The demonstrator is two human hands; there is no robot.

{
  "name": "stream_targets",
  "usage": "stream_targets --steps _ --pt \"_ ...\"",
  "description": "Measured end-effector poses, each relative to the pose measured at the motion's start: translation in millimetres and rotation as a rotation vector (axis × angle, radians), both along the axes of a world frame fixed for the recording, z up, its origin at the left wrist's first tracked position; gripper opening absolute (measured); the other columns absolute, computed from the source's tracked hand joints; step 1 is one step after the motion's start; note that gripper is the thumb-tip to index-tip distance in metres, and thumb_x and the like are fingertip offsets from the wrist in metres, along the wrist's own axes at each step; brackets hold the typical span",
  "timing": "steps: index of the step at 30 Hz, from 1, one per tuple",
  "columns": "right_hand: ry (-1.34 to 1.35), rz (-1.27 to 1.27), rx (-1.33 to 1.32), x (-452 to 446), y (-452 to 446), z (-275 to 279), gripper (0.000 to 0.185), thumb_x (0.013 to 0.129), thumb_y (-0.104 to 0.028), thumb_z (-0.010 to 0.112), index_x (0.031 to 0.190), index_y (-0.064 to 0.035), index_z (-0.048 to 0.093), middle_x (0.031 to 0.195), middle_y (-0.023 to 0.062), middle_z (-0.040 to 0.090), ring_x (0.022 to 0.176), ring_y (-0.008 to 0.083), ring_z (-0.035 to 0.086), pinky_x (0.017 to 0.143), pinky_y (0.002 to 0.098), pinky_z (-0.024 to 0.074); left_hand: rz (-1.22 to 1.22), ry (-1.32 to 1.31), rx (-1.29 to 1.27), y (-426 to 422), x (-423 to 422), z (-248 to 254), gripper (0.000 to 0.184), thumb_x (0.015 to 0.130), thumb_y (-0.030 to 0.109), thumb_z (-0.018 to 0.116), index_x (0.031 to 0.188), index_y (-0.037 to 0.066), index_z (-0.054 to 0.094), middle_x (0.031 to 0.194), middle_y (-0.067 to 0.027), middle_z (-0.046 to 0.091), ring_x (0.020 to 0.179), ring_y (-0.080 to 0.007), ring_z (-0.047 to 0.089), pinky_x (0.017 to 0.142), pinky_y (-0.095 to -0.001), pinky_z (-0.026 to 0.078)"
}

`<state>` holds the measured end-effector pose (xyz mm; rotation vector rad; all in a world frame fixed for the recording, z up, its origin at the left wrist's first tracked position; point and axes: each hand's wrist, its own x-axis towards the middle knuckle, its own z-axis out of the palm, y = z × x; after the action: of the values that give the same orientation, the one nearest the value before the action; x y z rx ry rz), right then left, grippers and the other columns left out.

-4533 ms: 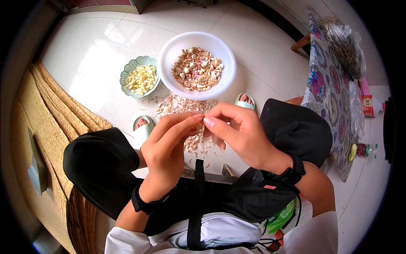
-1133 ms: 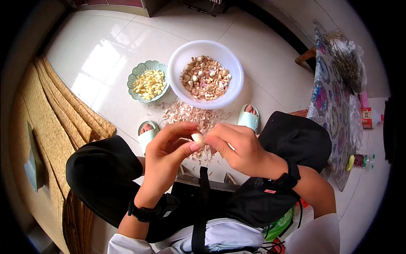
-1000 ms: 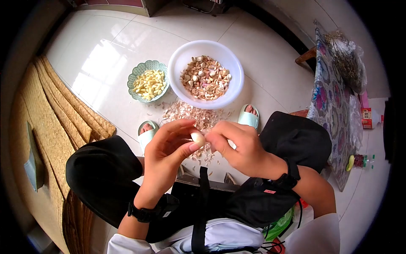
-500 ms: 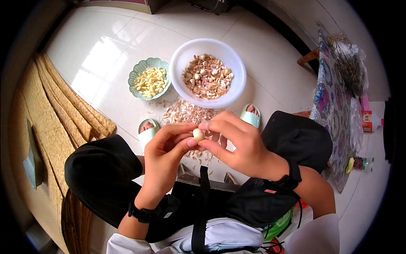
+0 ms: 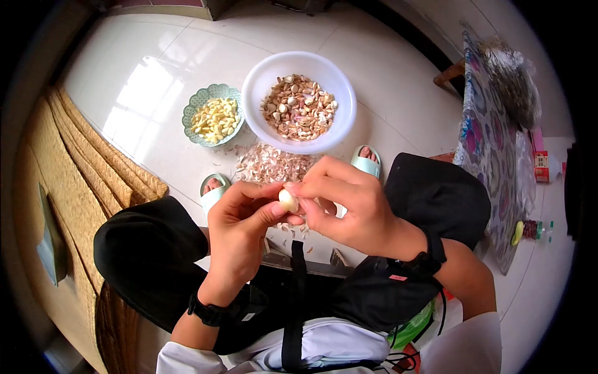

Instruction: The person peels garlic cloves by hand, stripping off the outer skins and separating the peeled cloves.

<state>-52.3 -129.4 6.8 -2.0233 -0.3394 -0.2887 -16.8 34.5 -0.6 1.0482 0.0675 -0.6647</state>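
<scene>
A pale garlic clove (image 5: 288,201) is pinched between the thumb and fingers of my left hand (image 5: 240,227). The fingertips of my right hand (image 5: 349,202) are closed against the clove's right side; whether they grip a bit of skin is too small to tell. Beyond my hands, a white basin (image 5: 344,118) holds many unpeeled cloves. To its left stands a green scalloped bowl (image 5: 189,117) with peeled, pale yellow cloves. A heap of loose skins (image 5: 274,165) lies on the floor between the basin and my hands.
My slippered feet stand either side of the skins, with my black-clad knees nearer. Woven mats (image 5: 75,187) lean at the left. On the right are a patterned board (image 5: 489,149), a bag of dried plants (image 5: 514,87) and a small bottle (image 5: 532,230).
Over the last seconds the clove has come into clear sight in my left fingers. My right fingers have shifted about its side and now press against it. The view has tilted slightly.
</scene>
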Motion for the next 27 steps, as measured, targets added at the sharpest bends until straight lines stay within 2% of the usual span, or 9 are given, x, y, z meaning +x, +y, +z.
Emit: stream_targets --steps 13,16,19,23,25,27 --pt "-0.001 -0.096 -0.037 -9 -4 5 0.018 0.071 0.005 0.06 0.088 0.0019 0.058 0.074 0.0049 0.051 0.049 0.0066 0.042 0.042 0.0206 0.0321 0.05 -0.078 0.07 -12 -6 5 0.02 0.078 -0.004 0.058 0.097 -0.006 0.052 0.096 -0.0148 0.058 0.088 -0.0213 0.059 0.078 -0.0342 0.052" --pt "0.049 -0.119 -0.041 -13 -3 13 0.013 0.069 0.003 0.06 0.081 0.0012 0.055 0.076 0.0103 0.052 0.061 0.0223 0.055 0.051 0.0302 0.0433 0.056 -0.129 0.116 -13 -9 6 0.02 0.079 -0.006 0.056 0.098 -0.006 0.051 0.097 -0.0138 0.057 0.09 -0.021 0.059 0.081 -0.0334 0.051" --pt "-0.055 -0.132 -0.06 -16 -6 3 0.014 0.069 0.006 0.062 0.081 0.0014 0.058 0.069 0.0037 0.051 0.047 0.0064 0.042 0.04 0.0214 0.0314 0.05 -0.294 0.15 -15 -13 3 0.02 0.08 -0.009 0.053 0.099 -0.007 0.049 0.098 -0.0131 0.056 0.091 -0.0207 0.058 0.082 -0.0321 0.05" --pt "-0.083 -0.16 -0.097 -21 -11 3 0.013 0.067 0.006 0.063 0.078 0.0011 0.057 0.066 0.0034 0.051 0.046 0.0069 0.043 0.04 0.0215 0.0318 0.009 -0.404 0.12 -19 -17 3 0.02 0.08 -0.012 0.049 0.1 -0.007 0.048 0.1 -0.0125 0.054 0.093 -0.0209 0.058 0.084 -0.0311 0.049" --pt "-0.088 -0.165 -0.116 -22 -15 3 0.013 0.067 0.006 0.063 0.077 0.0009 0.056 0.065 0.0033 0.05 0.046 0.0072 0.044 0.04 0.0214 0.0322 0.004 -0.357 0.114 -22 -19 2 0.021 0.08 -0.011 0.05 0.101 -0.007 0.049 0.1 -0.0128 0.054 0.093 -0.021 0.058 0.083 -0.031 0.049" --pt "-0.021 -0.179 -0.087 -24 -16 8 0.012 0.067 0.004 0.061 0.073 -0.0001 0.052 0.066 0.0061 0.05 0.051 0.0147 0.052 0.045 0.0253 0.0402 -0.015 -0.286 0.116 -24 -20 3 0.022 0.08 -0.009 0.051 0.102 -0.006 0.049 0.1 -0.0131 0.055 0.093 -0.0213 0.058 0.083 -0.0311 0.049"
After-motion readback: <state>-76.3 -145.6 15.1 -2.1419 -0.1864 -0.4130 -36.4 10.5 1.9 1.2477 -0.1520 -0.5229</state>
